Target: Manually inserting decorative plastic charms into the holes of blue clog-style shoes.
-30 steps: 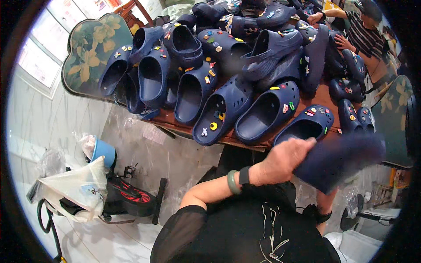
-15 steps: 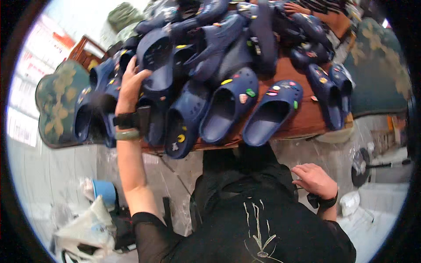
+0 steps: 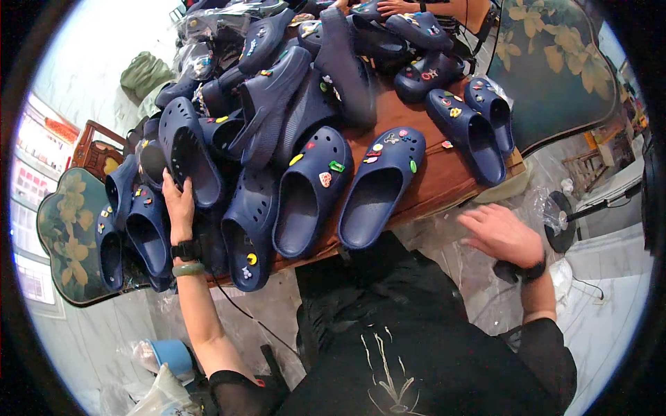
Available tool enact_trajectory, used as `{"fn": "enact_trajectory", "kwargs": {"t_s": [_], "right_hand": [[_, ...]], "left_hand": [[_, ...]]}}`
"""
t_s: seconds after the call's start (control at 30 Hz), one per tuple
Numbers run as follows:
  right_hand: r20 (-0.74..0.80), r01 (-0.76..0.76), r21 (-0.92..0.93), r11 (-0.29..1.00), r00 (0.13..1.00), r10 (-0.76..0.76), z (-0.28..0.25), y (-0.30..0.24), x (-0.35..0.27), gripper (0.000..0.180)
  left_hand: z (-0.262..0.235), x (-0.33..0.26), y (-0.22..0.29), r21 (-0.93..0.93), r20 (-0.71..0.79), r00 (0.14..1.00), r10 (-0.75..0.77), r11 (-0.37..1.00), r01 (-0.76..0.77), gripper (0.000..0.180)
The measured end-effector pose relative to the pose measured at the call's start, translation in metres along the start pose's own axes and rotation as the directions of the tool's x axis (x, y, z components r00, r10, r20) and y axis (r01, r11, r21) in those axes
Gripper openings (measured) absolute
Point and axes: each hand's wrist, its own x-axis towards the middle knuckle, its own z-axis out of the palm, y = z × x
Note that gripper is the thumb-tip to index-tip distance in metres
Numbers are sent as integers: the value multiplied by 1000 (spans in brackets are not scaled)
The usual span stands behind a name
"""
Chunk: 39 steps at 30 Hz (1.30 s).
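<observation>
My left hand is at a plain navy clog that stands tilted at the left of the pile. Its thumb lies at the rim and its fingers along the outer side, with the clog's wall between them. My right hand hangs in the air off the table's front edge, holding nothing, fingers loosely stretched. Along the front edge lie a navy clog with a yellow charm and two decorated navy clogs, one left and one right.
More navy clogs are heaped across the brown-covered table. A decorated pair sits at the right. Another person's hand shows at the far side. Dark floral chair backs flank the table; a blue bucket stands lower left.
My view has turned and shifted, so the table now sits lower and tilted. My right hand has come up nearer the table edge. My left hand stays at the same plain clog.
</observation>
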Motion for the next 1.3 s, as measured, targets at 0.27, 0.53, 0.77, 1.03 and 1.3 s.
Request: {"fn": "enact_trajectory", "kwargs": {"t_s": [0.27,0.53,0.77,1.03,1.3], "right_hand": [[-461,-38,141,989,882,100,57,38,95,27],[-554,-576,56,816,662,505,96,140,59,28],[-518,-484,292,825,645,562,104,150,61,23],[-537,-516,433,739,510,671,89,122,47,24],[-606,-677,10,736,581,543,109,137,107,40]], "left_hand": [[-12,-22,24,84,23,997,-69,994,67,72],[-7,-113,195,-27,157,975,159,987,-157,29],[87,-169,266,-233,613,618,492,860,-454,50],[152,-193,252,-53,640,602,477,810,-584,60],[161,-204,248,13,527,740,418,867,-498,62]]}}
